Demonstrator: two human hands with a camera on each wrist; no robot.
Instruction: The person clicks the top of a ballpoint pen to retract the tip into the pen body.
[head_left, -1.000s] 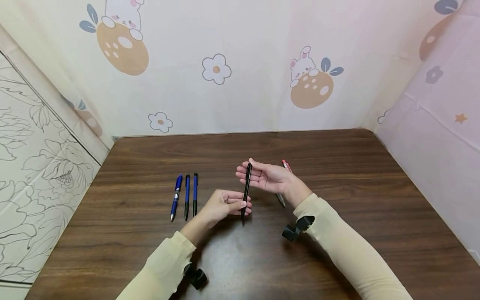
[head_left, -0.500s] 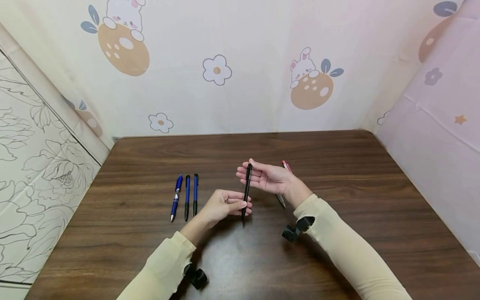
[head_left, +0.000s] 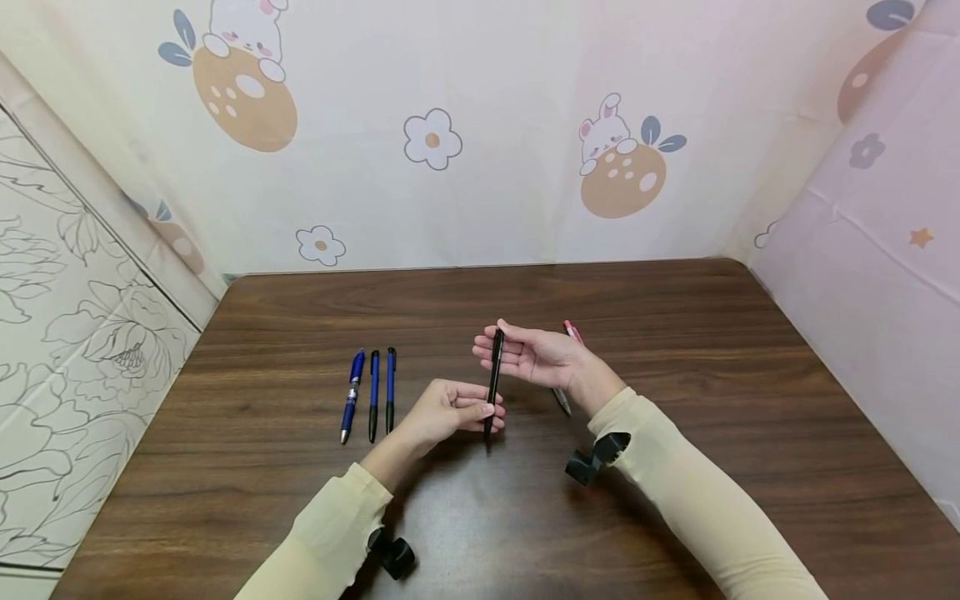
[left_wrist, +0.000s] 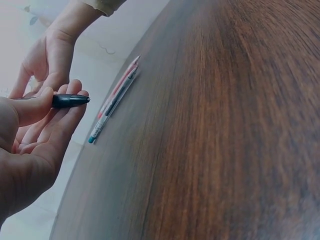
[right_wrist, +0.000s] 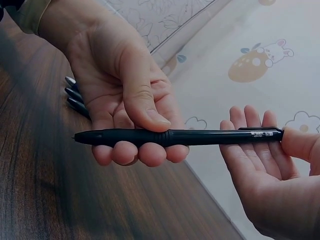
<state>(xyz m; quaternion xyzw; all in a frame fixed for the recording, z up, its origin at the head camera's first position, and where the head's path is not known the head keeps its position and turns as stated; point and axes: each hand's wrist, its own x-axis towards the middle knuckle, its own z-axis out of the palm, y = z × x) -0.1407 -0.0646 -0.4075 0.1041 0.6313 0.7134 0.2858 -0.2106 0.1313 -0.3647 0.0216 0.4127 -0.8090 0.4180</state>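
Note:
A black click pen (right_wrist: 205, 138) is held tilted above the table between both hands, its small nib showing at the lower end. My left hand (head_left: 457, 407) pinches the pen's grip section, thumb on top and fingertips beneath, as the right wrist view shows. My right hand (head_left: 536, 354) is palm up at the clip end. Its fingers lie straight under the barrel, and its thumb (right_wrist: 299, 144) touches the pen's end. Behind the right hand lie a pink-red pen (left_wrist: 118, 85) and a clear-barrelled pen (left_wrist: 113, 106), partly hidden in the head view.
Left of my left hand, three blue pens lie side by side: one with a silver tip (head_left: 352, 396), two with black grips, the middle pen (head_left: 374, 392) and the right pen (head_left: 391, 387). The brown wooden table (head_left: 675, 333) meets a printed curtain (head_left: 510, 192) at its back edge.

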